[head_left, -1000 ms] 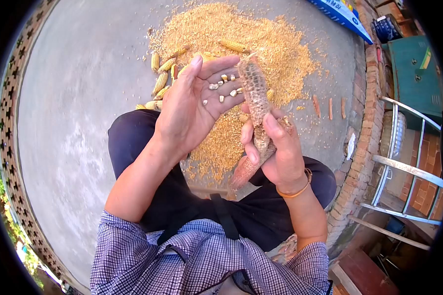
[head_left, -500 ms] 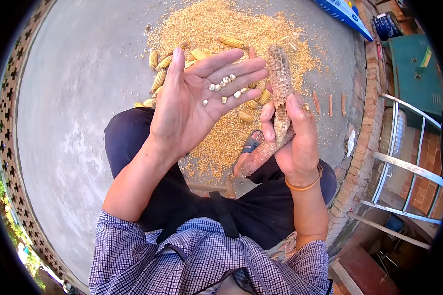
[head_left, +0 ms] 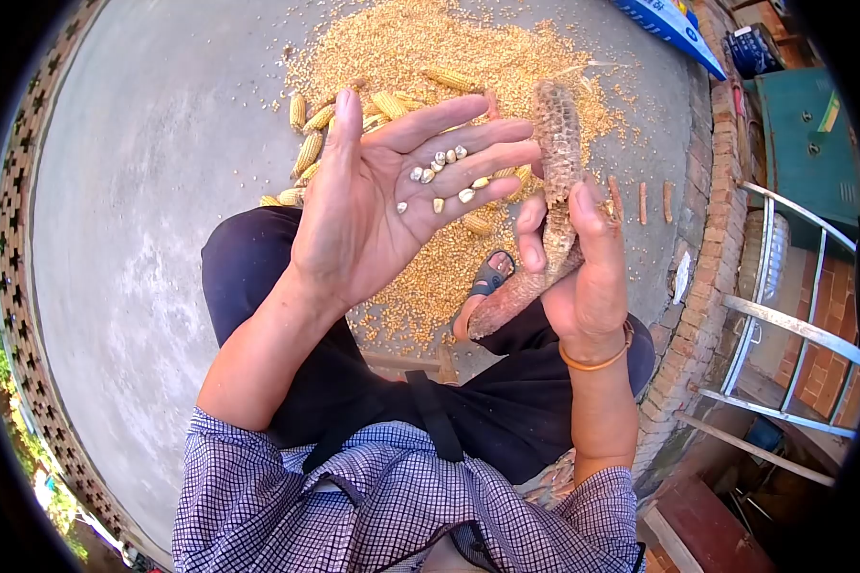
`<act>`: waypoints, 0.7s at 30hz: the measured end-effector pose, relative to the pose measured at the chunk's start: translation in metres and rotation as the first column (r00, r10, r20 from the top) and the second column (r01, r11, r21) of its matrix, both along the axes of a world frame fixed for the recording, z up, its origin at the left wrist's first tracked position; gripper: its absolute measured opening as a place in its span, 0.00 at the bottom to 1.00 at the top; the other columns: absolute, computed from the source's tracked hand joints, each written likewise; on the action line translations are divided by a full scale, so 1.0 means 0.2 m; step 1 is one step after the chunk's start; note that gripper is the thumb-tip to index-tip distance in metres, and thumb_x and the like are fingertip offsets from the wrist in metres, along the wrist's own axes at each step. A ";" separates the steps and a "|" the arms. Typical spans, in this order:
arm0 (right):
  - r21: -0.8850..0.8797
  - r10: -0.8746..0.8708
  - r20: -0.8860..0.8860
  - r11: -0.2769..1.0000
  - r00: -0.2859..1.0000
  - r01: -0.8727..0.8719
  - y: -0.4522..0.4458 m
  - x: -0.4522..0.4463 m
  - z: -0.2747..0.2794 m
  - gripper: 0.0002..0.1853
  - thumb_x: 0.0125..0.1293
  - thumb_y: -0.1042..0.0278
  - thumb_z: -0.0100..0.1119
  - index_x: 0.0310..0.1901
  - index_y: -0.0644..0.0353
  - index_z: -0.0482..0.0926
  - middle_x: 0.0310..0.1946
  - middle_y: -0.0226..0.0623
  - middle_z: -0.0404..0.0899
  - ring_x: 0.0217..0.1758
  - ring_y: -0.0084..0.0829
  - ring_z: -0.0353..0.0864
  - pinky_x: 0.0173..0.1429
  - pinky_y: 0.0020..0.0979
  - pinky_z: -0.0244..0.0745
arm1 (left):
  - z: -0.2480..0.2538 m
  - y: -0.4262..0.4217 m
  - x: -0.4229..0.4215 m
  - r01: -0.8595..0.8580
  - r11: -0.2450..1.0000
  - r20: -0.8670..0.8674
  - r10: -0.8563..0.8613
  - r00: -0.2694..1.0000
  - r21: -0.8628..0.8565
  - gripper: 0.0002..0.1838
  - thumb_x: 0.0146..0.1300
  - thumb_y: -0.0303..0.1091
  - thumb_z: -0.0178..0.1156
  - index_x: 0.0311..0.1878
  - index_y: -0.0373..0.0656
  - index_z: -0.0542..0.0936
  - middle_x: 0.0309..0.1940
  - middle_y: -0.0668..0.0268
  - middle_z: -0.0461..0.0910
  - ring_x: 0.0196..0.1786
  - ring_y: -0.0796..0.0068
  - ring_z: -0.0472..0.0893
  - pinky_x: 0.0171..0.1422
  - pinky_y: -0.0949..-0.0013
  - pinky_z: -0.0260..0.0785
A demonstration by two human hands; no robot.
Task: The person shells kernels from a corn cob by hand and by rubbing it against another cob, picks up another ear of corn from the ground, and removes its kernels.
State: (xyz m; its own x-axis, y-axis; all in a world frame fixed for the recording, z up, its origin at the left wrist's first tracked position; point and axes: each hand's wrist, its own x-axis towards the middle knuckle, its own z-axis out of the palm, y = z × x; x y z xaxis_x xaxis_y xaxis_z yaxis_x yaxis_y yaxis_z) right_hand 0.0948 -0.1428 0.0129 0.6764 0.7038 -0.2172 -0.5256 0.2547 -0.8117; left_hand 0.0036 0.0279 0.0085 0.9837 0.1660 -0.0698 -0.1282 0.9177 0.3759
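Observation:
My left hand (head_left: 349, 215) is palm up, fingers stretched out and slightly apart. Several loose, pale corn kernels (head_left: 439, 205) lie on its palm and fingers. My right hand (head_left: 592, 296) is closed around two stripped corncobs. One corncob (head_left: 558, 134) stands upright between thumb and fingers, its top near the left fingertips. The other, a reddish corncob (head_left: 511, 307), slants down to the left beneath it. Behind the hands, a pile of yellow kernels (head_left: 382, 53) spreads over the ground, with several unshelled ears of corn (head_left: 308, 151) at its left side.
Thin bare cobs (head_left: 642, 203) lie on the concrete to the right. A low brick edge (head_left: 702, 277) runs along that side, with a metal rail frame (head_left: 793, 325) and a green cabinet (head_left: 807, 143) beyond. A blue bag (head_left: 674, 33) lies at the upper right. My sandaled foot (head_left: 492, 274) rests by the kernels.
Both hands have shifted slightly to the right, the right one carrying the corncobs with it. The kernels remain on the left palm.

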 end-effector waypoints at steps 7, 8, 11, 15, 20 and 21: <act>-0.012 -0.021 0.017 1.000 1.000 0.021 -0.01 0.01 0.01 0.14 0.75 0.61 0.50 0.49 0.66 0.72 0.33 0.44 0.81 0.27 0.25 0.76 0.35 0.25 0.74 | 0.00 0.00 0.00 0.006 0.999 0.046 -0.004 0.999 -0.033 0.46 0.74 0.66 0.26 0.72 0.26 0.56 0.70 0.33 0.57 0.72 0.39 0.62 0.76 0.49 0.60; -0.006 -0.019 0.030 1.000 0.999 0.019 0.00 0.01 0.00 0.14 0.75 0.61 0.50 0.49 0.66 0.72 0.33 0.44 0.81 0.28 0.25 0.76 0.35 0.25 0.74 | 0.00 0.01 0.00 0.009 0.999 0.052 -0.007 0.999 -0.036 0.46 0.74 0.66 0.26 0.72 0.26 0.56 0.70 0.33 0.57 0.73 0.39 0.62 0.76 0.49 0.59; -0.004 -0.027 0.018 1.000 0.999 0.027 0.00 0.01 -0.01 0.14 0.75 0.61 0.50 0.49 0.66 0.72 0.33 0.44 0.81 0.28 0.26 0.77 0.35 0.25 0.74 | -0.01 0.02 0.00 0.022 0.999 0.065 -0.020 0.998 -0.032 0.46 0.74 0.65 0.26 0.72 0.26 0.56 0.69 0.32 0.58 0.72 0.39 0.62 0.76 0.49 0.59; 0.004 -0.039 -0.018 0.999 0.999 0.039 0.00 0.02 -0.01 0.14 0.75 0.62 0.50 0.50 0.66 0.73 0.33 0.43 0.81 0.28 0.26 0.77 0.35 0.25 0.74 | -0.01 0.02 0.00 -0.026 0.999 -0.007 0.026 1.000 0.028 0.44 0.75 0.63 0.27 0.70 0.26 0.60 0.66 0.32 0.63 0.70 0.40 0.66 0.76 0.50 0.61; 0.011 -0.050 -0.025 0.999 0.998 0.051 -0.01 0.02 0.00 0.13 0.75 0.62 0.52 0.50 0.64 0.73 0.33 0.42 0.81 0.28 0.25 0.77 0.35 0.25 0.74 | -0.06 0.01 0.01 -0.121 0.987 -0.207 0.141 0.968 0.104 0.35 0.79 0.54 0.33 0.59 0.25 0.71 0.54 0.40 0.76 0.60 0.50 0.77 0.68 0.57 0.71; 0.014 -0.051 -0.024 0.999 0.998 0.051 -0.01 0.01 0.01 0.13 0.74 0.62 0.52 0.50 0.64 0.73 0.33 0.42 0.81 0.28 0.25 0.77 0.35 0.25 0.74 | -0.09 0.02 0.01 -0.118 0.987 -0.220 0.141 0.965 0.112 0.35 0.78 0.55 0.34 0.58 0.26 0.72 0.52 0.43 0.77 0.57 0.53 0.78 0.66 0.58 0.72</act>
State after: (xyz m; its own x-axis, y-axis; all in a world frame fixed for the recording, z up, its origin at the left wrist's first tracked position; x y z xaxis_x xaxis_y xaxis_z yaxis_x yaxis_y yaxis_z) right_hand 0.0977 -0.1445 0.0139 0.7060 0.6720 -0.2234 -0.5308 0.2934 -0.7951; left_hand 0.0052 0.0325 -0.0098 0.9137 0.3077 -0.2653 -0.1446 0.8566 0.4954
